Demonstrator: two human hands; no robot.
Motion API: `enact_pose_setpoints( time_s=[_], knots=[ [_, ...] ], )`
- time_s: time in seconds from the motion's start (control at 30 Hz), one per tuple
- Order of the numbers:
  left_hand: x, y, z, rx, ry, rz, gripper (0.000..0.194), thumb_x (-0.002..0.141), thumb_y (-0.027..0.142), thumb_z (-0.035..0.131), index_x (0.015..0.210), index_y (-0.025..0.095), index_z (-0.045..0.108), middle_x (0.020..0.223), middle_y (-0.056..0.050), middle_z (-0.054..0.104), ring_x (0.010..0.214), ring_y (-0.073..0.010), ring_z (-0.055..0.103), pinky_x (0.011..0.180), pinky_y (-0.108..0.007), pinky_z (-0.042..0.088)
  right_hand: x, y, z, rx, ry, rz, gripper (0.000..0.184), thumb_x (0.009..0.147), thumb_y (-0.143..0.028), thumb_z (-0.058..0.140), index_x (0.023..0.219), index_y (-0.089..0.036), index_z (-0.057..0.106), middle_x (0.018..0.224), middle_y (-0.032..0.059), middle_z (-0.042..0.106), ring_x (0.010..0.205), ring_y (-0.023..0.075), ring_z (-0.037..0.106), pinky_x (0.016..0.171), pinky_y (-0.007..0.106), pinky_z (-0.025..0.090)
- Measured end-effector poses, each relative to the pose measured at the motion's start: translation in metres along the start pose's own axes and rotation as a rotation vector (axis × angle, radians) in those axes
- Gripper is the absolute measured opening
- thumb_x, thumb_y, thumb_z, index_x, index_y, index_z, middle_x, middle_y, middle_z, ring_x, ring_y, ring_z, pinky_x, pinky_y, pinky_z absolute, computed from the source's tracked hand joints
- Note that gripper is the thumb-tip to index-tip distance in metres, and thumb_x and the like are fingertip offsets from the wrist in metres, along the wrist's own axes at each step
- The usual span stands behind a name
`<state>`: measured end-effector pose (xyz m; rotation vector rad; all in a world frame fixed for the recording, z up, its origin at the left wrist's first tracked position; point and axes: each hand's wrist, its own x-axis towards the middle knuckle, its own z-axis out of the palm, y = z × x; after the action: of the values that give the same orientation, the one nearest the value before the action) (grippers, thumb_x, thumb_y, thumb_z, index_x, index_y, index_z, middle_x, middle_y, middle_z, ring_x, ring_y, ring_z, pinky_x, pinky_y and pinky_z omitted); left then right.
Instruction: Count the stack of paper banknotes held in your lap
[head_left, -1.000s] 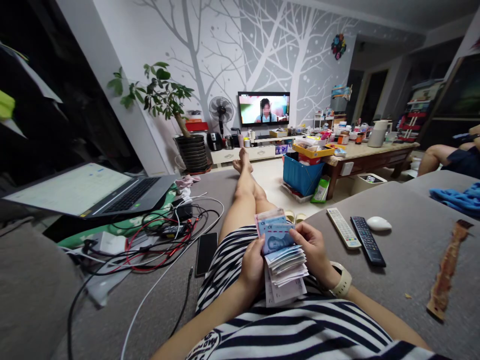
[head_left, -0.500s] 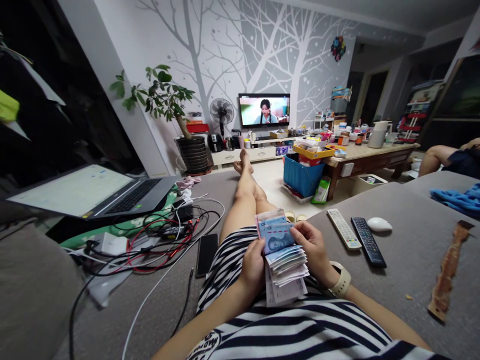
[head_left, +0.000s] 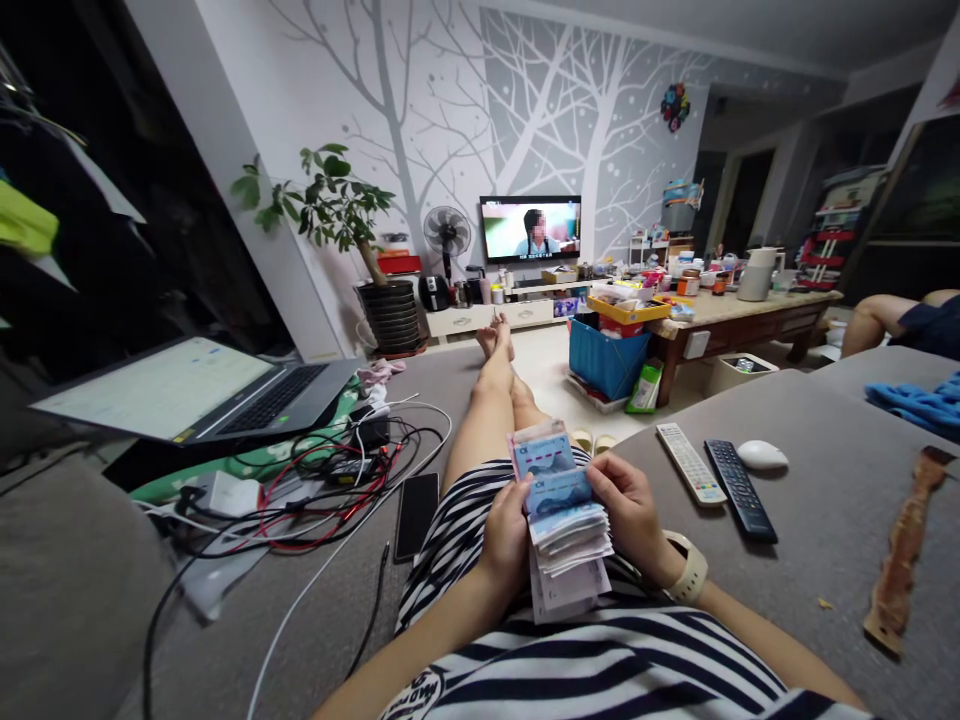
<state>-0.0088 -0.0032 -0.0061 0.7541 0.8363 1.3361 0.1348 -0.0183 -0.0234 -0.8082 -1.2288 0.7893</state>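
Observation:
Both hands grip a stack of banknotes [head_left: 564, 490] above my lap. My left hand [head_left: 505, 532] is closed on its left edge, thumb on the front. On the right edge, my right hand [head_left: 628, 508] pinches a blue note between thumb and curled fingers. Blue notes with a landscape print show at the top. Below them, many folded note ends fan toward me, and paler pink notes hang down lowest. The striped clothing [head_left: 465, 510] lies under the stack. A pale watch [head_left: 687, 568] is on my right wrist.
Right of me on the sofa lie a white remote [head_left: 691, 464], a black remote [head_left: 740, 490], a white mouse [head_left: 763, 455] and a brown strip [head_left: 906, 555]. To the left are a phone [head_left: 416, 515], tangled cables [head_left: 352, 480] and a laptop [head_left: 277, 400]. Another person's leg [head_left: 874, 325] shows far right.
The front blue note with a portrait no longer shows; landscape sides of blue notes face me now. Both hands keep hold of the stack. The view has shifted slightly.

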Motion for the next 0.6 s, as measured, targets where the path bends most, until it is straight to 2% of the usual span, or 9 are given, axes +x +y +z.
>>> enact_pose_setpoints(
  time_s=[0.1, 0.17, 0.27, 0.37, 0.4, 0.5, 0.6],
  knots=[
    [0.003, -0.004, -0.004, -0.002, -0.02, -0.053, 0.026, 0.059, 0.044, 0.077, 0.065, 0.02, 0.069, 0.063, -0.004, 0.069, 0.092, -0.0321, 0.069, 0.081, -0.043, 0.053, 0.001, -0.007, -0.003, -0.012, -0.066, -0.007, 0.039, 0.087, -0.05, 0.064, 0.063, -0.019, 0.058, 0.054, -0.0027, 0.05, 0.05, 0.012, 0.039, 0.049, 0.026, 0.033],
    [0.005, -0.007, -0.007, 0.033, -0.01, -0.039, 0.03, 0.056, 0.049, 0.078, 0.065, 0.022, 0.07, 0.063, -0.005, 0.07, 0.091, -0.032, 0.07, 0.08, -0.043, 0.053, 0.003, -0.024, -0.007, -0.042, -0.133, -0.058, 0.041, 0.092, -0.049, 0.058, 0.063, -0.02, 0.06, 0.054, -0.0005, 0.055, 0.049, 0.013, 0.043, 0.049, 0.026, 0.034],
    [0.007, -0.008, -0.009, 0.098, -0.023, 0.002, 0.03, 0.056, 0.052, 0.077, 0.062, 0.023, 0.069, 0.065, -0.004, 0.072, 0.084, -0.0286, 0.07, 0.077, -0.043, 0.052, 0.003, -0.074, -0.011, -0.15, -0.234, -0.294, 0.038, 0.097, -0.045, 0.052, 0.071, -0.022, 0.067, 0.061, 0.0029, 0.063, 0.055, 0.0163, 0.054, 0.055, 0.03, 0.042],
    [0.005, -0.005, -0.007, 0.14, -0.018, 0.027, 0.029, 0.059, 0.052, 0.075, 0.06, 0.024, 0.067, 0.062, -0.002, 0.07, 0.079, -0.0261, 0.069, 0.074, -0.041, 0.052, -0.005, -0.13, -0.011, -0.293, -0.504, -0.558, 0.025, 0.09, -0.049, 0.062, 0.082, -0.03, 0.076, 0.065, 0.0031, 0.07, 0.056, 0.0193, 0.06, 0.061, 0.035, 0.048],
    [0.004, -0.004, -0.006, 0.157, -0.005, 0.027, 0.029, 0.058, 0.053, 0.075, 0.058, 0.025, 0.066, 0.06, -0.001, 0.069, 0.079, -0.026, 0.069, 0.072, -0.04, 0.052, -0.011, -0.143, -0.011, -0.333, -0.544, -0.566, 0.019, 0.085, -0.05, 0.067, 0.084, -0.034, 0.076, 0.065, 0.0015, 0.07, 0.054, 0.0186, 0.06, 0.062, 0.035, 0.05],
    [0.003, -0.002, -0.004, 0.196, 0.03, 0.019, 0.032, 0.053, 0.057, 0.076, 0.056, 0.026, 0.066, 0.058, 0.0, 0.067, 0.084, -0.0267, 0.069, 0.07, -0.038, 0.052, -0.03, -0.16, -0.008, -0.335, -0.461, -0.576, 0.012, 0.083, -0.053, 0.069, 0.078, -0.042, 0.074, 0.056, -0.003, 0.064, 0.048, 0.016, 0.056, 0.05, 0.029, 0.049],
    [0.006, -0.004, -0.005, 0.183, 0.053, 0.001, 0.035, 0.048, 0.059, 0.078, 0.055, 0.026, 0.067, 0.059, -0.001, 0.068, 0.09, -0.0295, 0.069, 0.072, -0.039, 0.052, -0.049, -0.153, -0.003, -0.334, -0.4, -0.61, 0.01, 0.083, -0.051, 0.068, 0.077, -0.045, 0.072, 0.05, -0.0041, 0.058, 0.048, 0.0176, 0.056, 0.042, 0.029, 0.048]
  ],
)
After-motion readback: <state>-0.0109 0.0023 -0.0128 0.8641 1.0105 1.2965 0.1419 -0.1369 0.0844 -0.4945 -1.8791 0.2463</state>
